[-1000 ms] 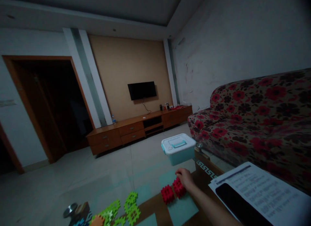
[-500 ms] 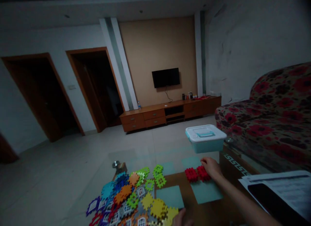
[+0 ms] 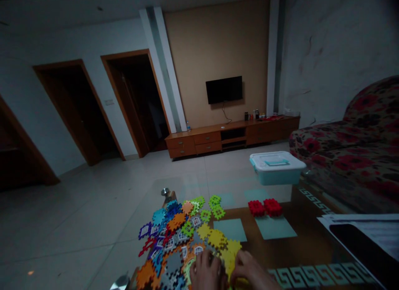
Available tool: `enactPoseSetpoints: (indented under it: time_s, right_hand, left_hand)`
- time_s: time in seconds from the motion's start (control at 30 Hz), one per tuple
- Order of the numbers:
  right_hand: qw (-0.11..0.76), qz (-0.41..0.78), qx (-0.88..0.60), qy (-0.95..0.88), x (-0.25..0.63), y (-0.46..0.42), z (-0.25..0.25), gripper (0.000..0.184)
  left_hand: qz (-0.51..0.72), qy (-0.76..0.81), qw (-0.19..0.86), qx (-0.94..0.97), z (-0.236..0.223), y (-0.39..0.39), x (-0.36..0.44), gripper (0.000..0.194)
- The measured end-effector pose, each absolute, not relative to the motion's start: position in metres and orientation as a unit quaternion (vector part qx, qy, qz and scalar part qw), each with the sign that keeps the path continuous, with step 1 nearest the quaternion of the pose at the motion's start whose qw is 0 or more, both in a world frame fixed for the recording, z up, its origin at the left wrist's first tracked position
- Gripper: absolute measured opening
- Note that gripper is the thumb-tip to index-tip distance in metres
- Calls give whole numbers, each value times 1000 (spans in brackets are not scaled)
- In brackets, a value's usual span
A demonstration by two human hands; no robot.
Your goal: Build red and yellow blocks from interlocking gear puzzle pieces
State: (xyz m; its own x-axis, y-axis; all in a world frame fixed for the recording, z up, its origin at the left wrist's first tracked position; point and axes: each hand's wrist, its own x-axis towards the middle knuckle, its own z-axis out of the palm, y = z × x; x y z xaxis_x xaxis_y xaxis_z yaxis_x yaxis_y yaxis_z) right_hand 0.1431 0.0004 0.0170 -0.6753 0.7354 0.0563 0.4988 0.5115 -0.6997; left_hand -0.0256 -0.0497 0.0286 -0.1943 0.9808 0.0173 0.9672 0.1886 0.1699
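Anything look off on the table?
The multicoloured interlocking plastic tiles lie in a loose, mixed heap on the glass table, unlike the two tidy red blocks on the teal mat.

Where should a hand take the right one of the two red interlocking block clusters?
Pinch the right red block cluster across its toothed front and back faces, coming from above and the near side. It is a chunky, notched lump at the teal card's edge, and the other red cluster sits close on its left, so that side leaves little room.
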Motion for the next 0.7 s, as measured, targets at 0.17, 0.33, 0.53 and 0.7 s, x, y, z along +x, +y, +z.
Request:
enactPoseSetpoints:
  time_s: [0.17,0.33,0.53,0.7]
  right_hand:
    - [205,282,-375,-859,128,2,39,32]
    - [237,249,-416,-842,128,22,43,30]
    - [207,244,-424,-847,128,9,39,25]
    - [159,232,-439,-853,120,-4,38,21]
  left_hand:
    - [30,762,58,644,41,-57,-46,51]
    - [35,777,16,629,44,-52,-68,52]
    - [55,773,-33,631,36,-57,-72,48]
    - [98,707,28,700,-4,-68,-43,41]
